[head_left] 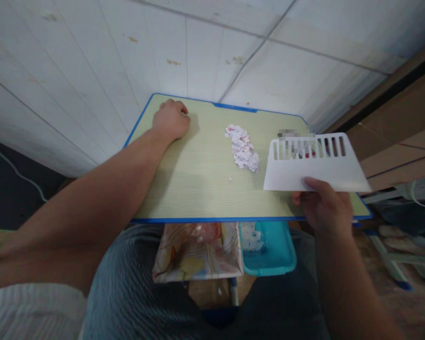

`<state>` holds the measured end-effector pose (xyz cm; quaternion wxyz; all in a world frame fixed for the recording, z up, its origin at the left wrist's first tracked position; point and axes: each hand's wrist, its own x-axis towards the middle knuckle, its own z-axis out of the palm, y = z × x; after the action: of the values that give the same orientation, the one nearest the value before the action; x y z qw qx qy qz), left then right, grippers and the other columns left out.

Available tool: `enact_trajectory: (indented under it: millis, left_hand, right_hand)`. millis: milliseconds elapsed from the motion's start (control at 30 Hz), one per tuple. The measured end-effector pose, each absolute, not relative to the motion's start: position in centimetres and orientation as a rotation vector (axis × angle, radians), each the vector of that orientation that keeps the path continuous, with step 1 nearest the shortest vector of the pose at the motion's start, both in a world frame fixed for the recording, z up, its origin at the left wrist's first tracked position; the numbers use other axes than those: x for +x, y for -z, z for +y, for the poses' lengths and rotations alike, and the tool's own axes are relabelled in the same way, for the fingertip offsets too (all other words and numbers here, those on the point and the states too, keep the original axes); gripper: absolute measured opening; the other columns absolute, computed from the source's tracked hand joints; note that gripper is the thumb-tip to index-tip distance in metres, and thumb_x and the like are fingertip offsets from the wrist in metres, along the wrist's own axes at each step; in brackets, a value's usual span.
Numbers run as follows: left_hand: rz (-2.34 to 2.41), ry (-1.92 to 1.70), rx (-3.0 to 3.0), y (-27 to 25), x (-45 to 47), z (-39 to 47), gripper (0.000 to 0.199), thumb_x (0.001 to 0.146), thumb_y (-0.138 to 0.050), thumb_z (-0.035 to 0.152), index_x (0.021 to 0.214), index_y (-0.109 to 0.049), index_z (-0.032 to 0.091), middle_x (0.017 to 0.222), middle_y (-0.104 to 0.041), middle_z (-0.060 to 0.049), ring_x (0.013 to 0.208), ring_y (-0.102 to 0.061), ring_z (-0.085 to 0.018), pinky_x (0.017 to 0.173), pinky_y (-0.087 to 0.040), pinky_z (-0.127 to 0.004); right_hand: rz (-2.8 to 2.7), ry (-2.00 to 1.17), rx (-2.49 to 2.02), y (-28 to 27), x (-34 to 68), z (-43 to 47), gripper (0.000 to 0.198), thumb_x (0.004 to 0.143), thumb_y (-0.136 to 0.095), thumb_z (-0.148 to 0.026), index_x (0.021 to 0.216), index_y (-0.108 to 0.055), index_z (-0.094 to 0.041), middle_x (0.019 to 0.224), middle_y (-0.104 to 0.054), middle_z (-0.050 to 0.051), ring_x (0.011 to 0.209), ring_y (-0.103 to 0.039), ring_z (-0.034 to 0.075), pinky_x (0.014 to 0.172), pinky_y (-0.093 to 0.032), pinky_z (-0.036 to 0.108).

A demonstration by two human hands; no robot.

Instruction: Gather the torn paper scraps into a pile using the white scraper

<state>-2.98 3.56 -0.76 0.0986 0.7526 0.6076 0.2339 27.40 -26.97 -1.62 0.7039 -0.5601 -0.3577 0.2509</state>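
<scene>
One heap of torn paper pieces lies on a pale, blue-edged counter, its long axis slanting from far left to near right. One white slotted plate, right of the heap, has its long axis side to side, slots facing away and the plain, wider edge facing the person, where the right grip holds it, thumb on top; the left grip, left of the heap, is curled, any contents impossible to tell. Below, nearer than the heap: one patterned box, near left; one turquoise bin, near right.
</scene>
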Motion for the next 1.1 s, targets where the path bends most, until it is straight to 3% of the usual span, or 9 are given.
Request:
enact_trajectory:
  millis: [133,233,400,567,700,967,1100]
  left_hand:
    - [1.735,-0.776,2.150,1.0,-3.1,3.6,0.044,0.107,-0.070,0.054,0.132,-0.085,0.022,0.154,-0.080,-0.012,0.163,-0.058,-0.037,0.138,-0.046,-0.060]
    - [1.712,-0.796,2.132,1.1,-3.2,3.5,0.043,0.105,-0.074,0.058,0.132,-0.084,0.025,0.152,-0.079,-0.011,0.162,-0.056,-0.039,0.139,-0.045,-0.063]
    - [1.698,-0.803,2.114,1.0,-3.1,3.6,0.036,0.100,-0.079,0.055,0.129,-0.085,0.034,0.143,-0.082,-0.012,0.164,-0.057,-0.044,0.138,-0.045,-0.068]
    - [1.698,-0.776,2.098,0.9,-3.0,3.4,0.046,0.100,-0.074,0.069,0.123,-0.084,0.031,0.132,-0.086,-0.011,0.168,-0.052,-0.038,0.137,-0.041,-0.061]
    - [1.713,-0.759,2.093,0.7,-2.8,3.1,0.054,0.103,-0.063,0.076,0.118,-0.082,0.027,0.135,-0.086,-0.010,0.165,-0.051,-0.030,0.136,-0.038,-0.056]
    - [1.740,-0.741,2.094,0.5,-2.5,2.9,0.050,0.100,-0.061,0.077,0.107,-0.079,0.031,0.129,-0.086,-0.009,0.162,-0.052,-0.025,0.132,-0.038,-0.053]
    - [1.720,-0.746,2.107,0.6,-2.6,3.2,0.053,0.101,-0.060,0.073,0.113,-0.082,0.027,0.129,-0.086,-0.009,0.166,-0.050,-0.026,0.131,-0.037,-0.053]
  right_hand:
    - [-0.902,-0.510,-1.371,2.6,27.8,-27.0,0.028,0.087,-0.098,-0.038,0.100,-0.076,-0.026,0.081,-0.082,-0.001,0.054,-0.072,0.020,0.048,-0.060,0.032]
    - [-0.955,-0.469,-1.470,2.8,27.8,-27.0,0.027,0.094,-0.098,-0.045,0.096,-0.080,-0.024,0.077,-0.084,0.002,0.054,-0.073,0.022,0.055,-0.064,0.035]
    - [-1.004,-0.411,-1.527,2.3,27.5,-26.8,0.034,0.089,-0.100,-0.052,0.085,-0.080,-0.024,0.071,-0.082,0.004,0.052,-0.070,0.023,0.052,-0.062,0.036]
    - [-1.117,-0.393,-1.555,1.7,26.8,-27.1,0.037,0.092,-0.099,-0.054,0.077,-0.080,-0.027,0.068,-0.081,0.003,0.055,-0.071,0.024,0.056,-0.065,0.038]
    - [-1.192,-0.450,-1.544,1.2,25.5,-27.7,0.037,0.095,-0.098,-0.055,0.076,-0.080,-0.027,0.068,-0.080,0.003,0.055,-0.071,0.024,0.058,-0.066,0.037]
    - [-1.131,-0.727,-1.521,0.6,23.2,-29.1,0.037,0.086,-0.106,-0.051,0.073,-0.084,-0.024,0.067,-0.081,0.007,0.054,-0.078,0.027,0.054,-0.072,0.038]
    - [-1.077,-0.804,-1.437,1.1,23.6,-28.6,0.038,0.089,-0.103,-0.050,0.073,-0.081,-0.023,0.063,-0.078,0.005,0.048,-0.072,0.023,0.047,-0.066,0.033]
